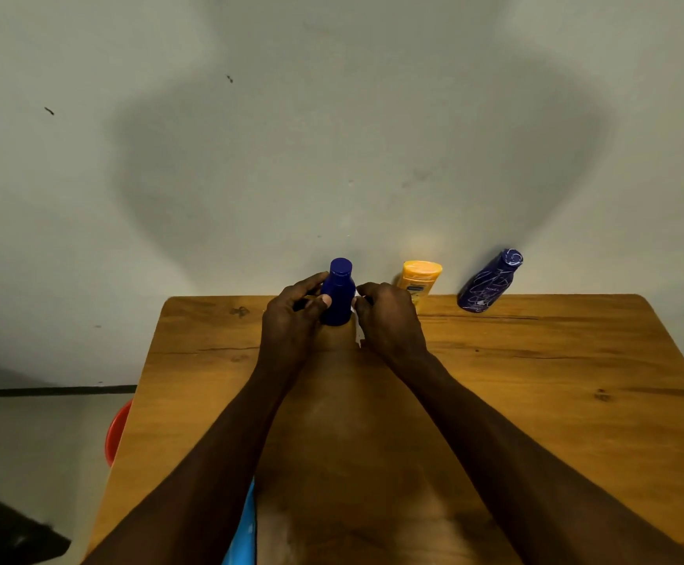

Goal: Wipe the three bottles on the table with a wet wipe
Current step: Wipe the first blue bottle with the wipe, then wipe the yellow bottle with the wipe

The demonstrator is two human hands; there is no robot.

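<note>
A plain dark blue bottle (338, 293) stands upright near the far edge of the wooden table (556, 381). My left hand (291, 320) grips its left side, thumb across the front. My right hand (389, 320) is curled at the bottle's right side, and a sliver of white wet wipe (357, 296) shows at its fingertips against the bottle. An orange-yellow bottle (418, 281) stands just right of my right hand. Further right stands a dark blue bottle with white scribble patterns (489, 283).
The table's far edge runs along a pale wall, with the bottles close to it. A red round object (117, 432) sits on the floor left of the table. A light blue item (244, 528) shows at the table's near edge under my left forearm.
</note>
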